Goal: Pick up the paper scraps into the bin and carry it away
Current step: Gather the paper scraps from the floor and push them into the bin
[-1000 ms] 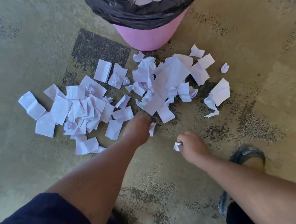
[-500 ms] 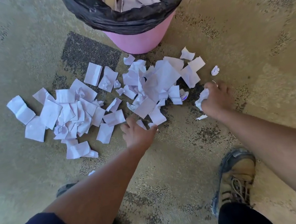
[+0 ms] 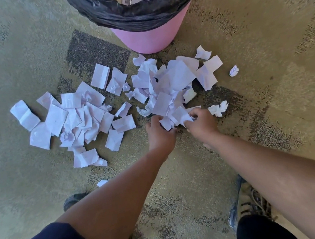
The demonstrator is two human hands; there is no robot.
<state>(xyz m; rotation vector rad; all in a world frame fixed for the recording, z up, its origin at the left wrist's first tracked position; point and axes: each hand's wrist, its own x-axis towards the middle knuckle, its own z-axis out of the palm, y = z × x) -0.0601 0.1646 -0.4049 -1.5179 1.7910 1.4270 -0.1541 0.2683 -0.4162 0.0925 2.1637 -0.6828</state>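
White paper scraps (image 3: 170,83) lie scattered on the floor in front of a pink bin (image 3: 149,39) lined with a black bag (image 3: 133,13) that holds more paper. A second spread of scraps (image 3: 72,118) lies to the left. My left hand (image 3: 159,131) and my right hand (image 3: 199,122) meet at the near edge of the middle heap, fingers curled round a bunch of scraps between them. A crumpled scrap (image 3: 218,109) lies just right of my right hand, and a small ball (image 3: 233,71) sits farther right.
The floor is mottled tan with dark speckled patches (image 3: 96,54). My shoes stand near the bottom, one at the left (image 3: 72,200) and one at the right (image 3: 247,201). A stray scrap (image 3: 102,182) lies near the left shoe.
My right hand has swung left from the right-hand scraps to the middle heap. My left hand has moved up to meet it, and both now gather scraps together.
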